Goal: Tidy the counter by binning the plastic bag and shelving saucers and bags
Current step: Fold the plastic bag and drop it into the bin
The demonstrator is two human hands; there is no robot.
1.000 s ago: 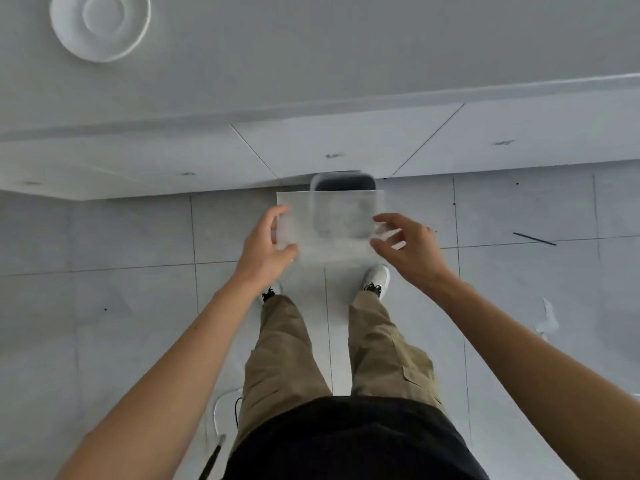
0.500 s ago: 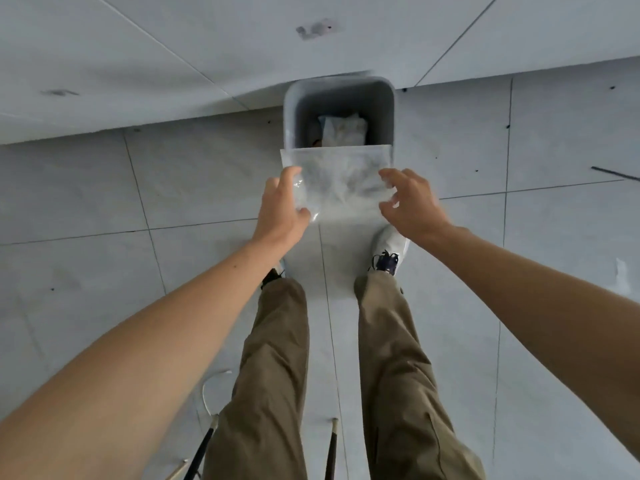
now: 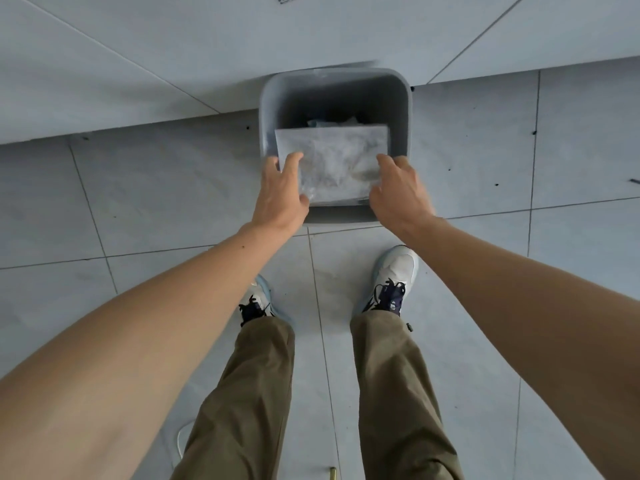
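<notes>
my left hand point(image 3: 282, 190) pinches the left edge of the plastic bag point(image 3: 334, 164), thumb below and fingers curled over the top, and my right hand point(image 3: 398, 190) grips its right edge the same way; the bag stretches flat between them, over the open mouth of the grey bin point(image 3: 403, 109) just ahead of my hands, crumpled waste beneath it
</notes>
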